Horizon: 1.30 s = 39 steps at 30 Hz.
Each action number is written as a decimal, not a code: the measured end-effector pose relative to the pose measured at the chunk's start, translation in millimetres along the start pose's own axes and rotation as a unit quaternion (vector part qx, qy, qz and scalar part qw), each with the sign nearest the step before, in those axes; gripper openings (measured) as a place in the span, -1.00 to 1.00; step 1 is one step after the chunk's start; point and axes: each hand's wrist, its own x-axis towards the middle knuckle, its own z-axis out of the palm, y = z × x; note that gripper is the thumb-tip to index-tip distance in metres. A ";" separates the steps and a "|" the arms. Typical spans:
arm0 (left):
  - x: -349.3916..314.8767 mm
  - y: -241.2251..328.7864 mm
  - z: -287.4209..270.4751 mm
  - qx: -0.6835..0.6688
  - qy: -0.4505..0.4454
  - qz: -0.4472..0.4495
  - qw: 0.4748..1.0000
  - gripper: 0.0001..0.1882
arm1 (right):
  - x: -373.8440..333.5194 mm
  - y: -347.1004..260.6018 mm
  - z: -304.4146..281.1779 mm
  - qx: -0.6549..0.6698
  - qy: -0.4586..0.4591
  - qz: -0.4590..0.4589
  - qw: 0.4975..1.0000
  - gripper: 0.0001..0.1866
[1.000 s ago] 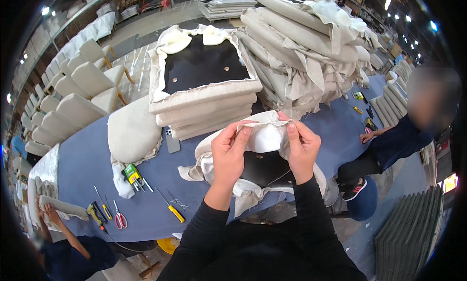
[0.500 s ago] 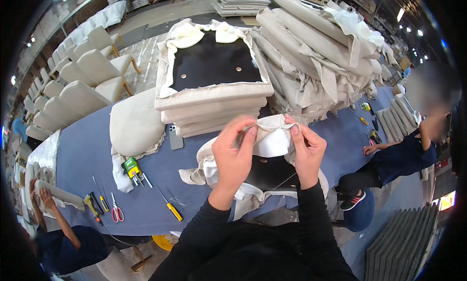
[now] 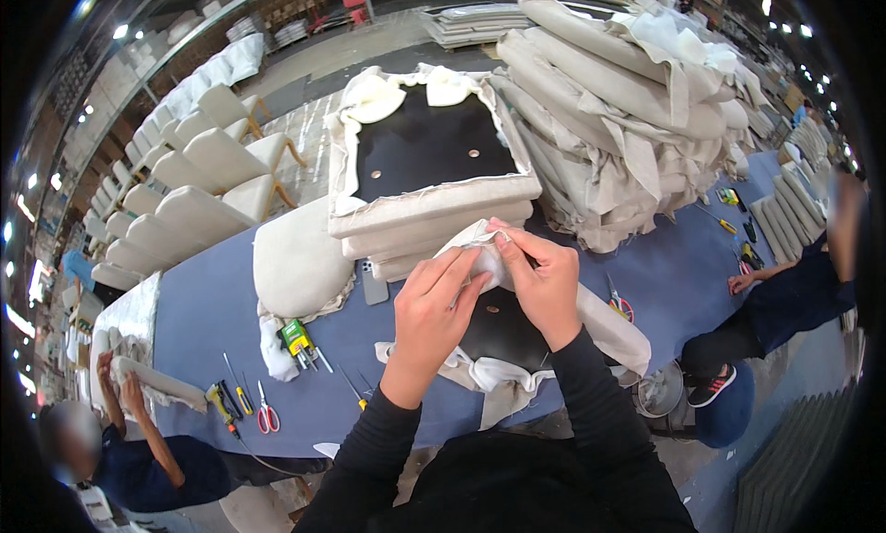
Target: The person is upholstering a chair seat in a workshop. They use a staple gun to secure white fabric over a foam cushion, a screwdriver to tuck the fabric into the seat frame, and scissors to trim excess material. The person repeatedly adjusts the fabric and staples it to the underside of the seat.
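Observation:
A beige seat pad with a black backing board [image 3: 506, 334] lies right in front of me, its loose fabric and white padding spilling round the edges. At its far edge both hands grip the beige fabric cover [image 3: 466, 237], which is bunched up with white padding under it. My left hand [image 3: 430, 316] pinches the cover from the left side, fingers bent inward. Close beside it, my right hand [image 3: 543, 279] is closed on the cover's upper edge between thumb and fingers. What lies between the left fingertips is partly hidden.
Beyond stands a stack of upholstered pads [image 3: 434, 205]; a taller cushion pile [image 3: 628, 118] rises to its right. Leftward on the blue table are a phone [image 3: 375, 286], a green box [image 3: 297, 337], scissors [image 3: 267, 413] and a staple gun [image 3: 221, 406]. Co-workers sit at both sides.
My hands have come closer together, with the right one moving left and inward over the fabric. The seat pad has turned, and red-handled scissors now show right of it. My view has shifted left.

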 end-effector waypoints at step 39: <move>-76.8 29.1 -35.4 -0.266 -0.212 -0.073 0.938 -0.59 | -37.5 -10.0 -57.2 -0.045 -0.027 -0.082 0.995 -0.74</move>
